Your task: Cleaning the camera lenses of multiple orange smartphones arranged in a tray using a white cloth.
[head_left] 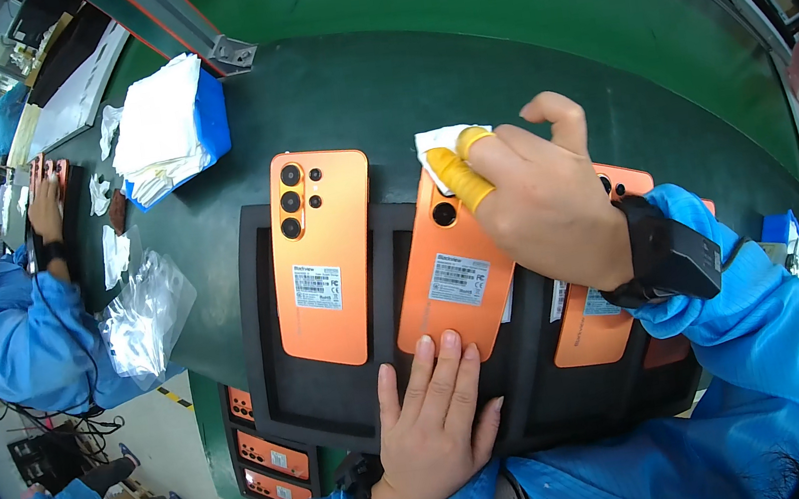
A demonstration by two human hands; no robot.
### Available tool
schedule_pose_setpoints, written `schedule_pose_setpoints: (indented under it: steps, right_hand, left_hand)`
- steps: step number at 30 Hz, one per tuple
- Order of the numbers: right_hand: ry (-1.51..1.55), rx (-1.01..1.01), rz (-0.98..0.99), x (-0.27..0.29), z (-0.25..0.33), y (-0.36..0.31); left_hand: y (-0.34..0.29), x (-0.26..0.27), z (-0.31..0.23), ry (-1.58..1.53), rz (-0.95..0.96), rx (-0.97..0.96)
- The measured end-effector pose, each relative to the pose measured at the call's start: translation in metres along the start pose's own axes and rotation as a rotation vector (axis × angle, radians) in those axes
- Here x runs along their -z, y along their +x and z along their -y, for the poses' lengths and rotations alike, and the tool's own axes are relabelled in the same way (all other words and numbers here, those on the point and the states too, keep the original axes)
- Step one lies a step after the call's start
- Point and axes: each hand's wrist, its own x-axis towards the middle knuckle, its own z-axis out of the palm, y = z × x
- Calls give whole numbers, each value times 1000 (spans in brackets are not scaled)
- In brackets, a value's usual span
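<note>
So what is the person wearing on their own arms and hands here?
Both arms have bright blue smock sleeves. The left hand is bare, with a dark wristband. The right hand wears yellow rubber finger cots and a black wrist strap with a boxy black module.

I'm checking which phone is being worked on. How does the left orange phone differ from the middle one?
The left orange phone lies flat and untouched in the black tray, all its camera lenses showing. The middle orange phone sits tilted, its lower edge pressed by the left hand, its upper lenses covered by the right hand with a white cloth. Both lie back up with a white label.
</note>
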Motion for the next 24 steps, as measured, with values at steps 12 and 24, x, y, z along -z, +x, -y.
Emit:
schedule_pose_setpoints:
  steps: [12, 24]
  right_hand:
    - [-14, -159, 54, 18, -5, -32]
    - [26, -43, 25, 12, -8, -22]
  left_hand:
    - [3, 2, 2, 31, 20, -46]
    - [3, 0, 0, -26, -3, -147]
